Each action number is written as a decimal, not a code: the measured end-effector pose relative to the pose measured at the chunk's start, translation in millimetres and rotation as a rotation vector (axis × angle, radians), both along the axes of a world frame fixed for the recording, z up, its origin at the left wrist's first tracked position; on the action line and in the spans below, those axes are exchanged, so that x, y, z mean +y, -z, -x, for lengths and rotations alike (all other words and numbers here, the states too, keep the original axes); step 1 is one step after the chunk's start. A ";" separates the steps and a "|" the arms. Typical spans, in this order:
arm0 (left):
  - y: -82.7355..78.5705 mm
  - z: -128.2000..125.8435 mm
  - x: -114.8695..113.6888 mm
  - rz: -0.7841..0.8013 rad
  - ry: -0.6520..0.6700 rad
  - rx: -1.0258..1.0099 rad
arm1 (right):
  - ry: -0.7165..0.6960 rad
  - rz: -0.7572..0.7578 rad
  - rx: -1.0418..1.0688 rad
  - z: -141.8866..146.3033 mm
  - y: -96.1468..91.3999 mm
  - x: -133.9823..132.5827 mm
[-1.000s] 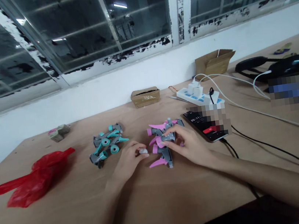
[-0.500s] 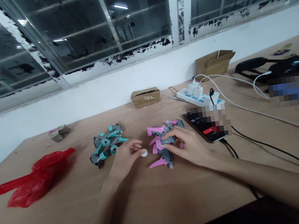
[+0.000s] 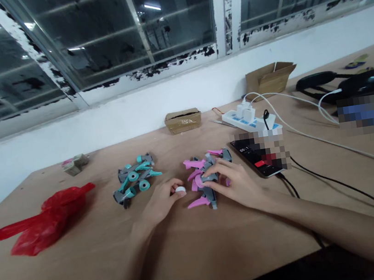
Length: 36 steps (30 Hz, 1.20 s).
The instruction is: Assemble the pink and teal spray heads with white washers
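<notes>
My left hand (image 3: 161,201) rests on the wooden table (image 3: 202,249) and pinches a small white cap (image 3: 180,189) between thumb and fingers. Just to its right, my right hand (image 3: 238,183) grips one grey and pink sprayer head (image 3: 205,179) on a small pile of the same parts (image 3: 205,200). Left of my left hand lies a separate pile of grey and teal sprayer heads (image 3: 135,180).
A red plastic bag (image 3: 41,220) lies at the left. A phone (image 3: 258,158) sits right of my right hand, its black cable (image 3: 335,184) running to the front right. Behind are a white power strip (image 3: 250,122), two cardboard boxes (image 3: 183,120) and black headgear (image 3: 356,81).
My left hand has drawn slightly back toward the pink pile with the white cap. The right hand stays on the pink part, fingers shifting a little.
</notes>
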<state>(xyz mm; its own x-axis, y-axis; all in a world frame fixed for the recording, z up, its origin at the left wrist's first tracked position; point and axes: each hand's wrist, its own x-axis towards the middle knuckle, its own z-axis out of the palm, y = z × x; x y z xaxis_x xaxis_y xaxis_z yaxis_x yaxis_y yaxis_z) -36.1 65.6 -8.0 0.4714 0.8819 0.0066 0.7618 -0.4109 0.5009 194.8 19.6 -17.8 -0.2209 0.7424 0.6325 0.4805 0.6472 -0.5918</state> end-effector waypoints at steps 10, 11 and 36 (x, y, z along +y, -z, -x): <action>-0.1 -5.0 -0.2 -0.128 -0.097 -0.080 | -0.029 -0.031 -0.010 -1.6 5.0 2.0; 0.3 -4.6 0.2 -0.104 -0.102 -0.088 | -0.031 -0.030 -0.010 -1.7 5.0 2.0; -8.5 -6.0 20.8 0.106 -0.095 0.003 | -0.063 0.007 -0.053 -1.3 1.5 1.0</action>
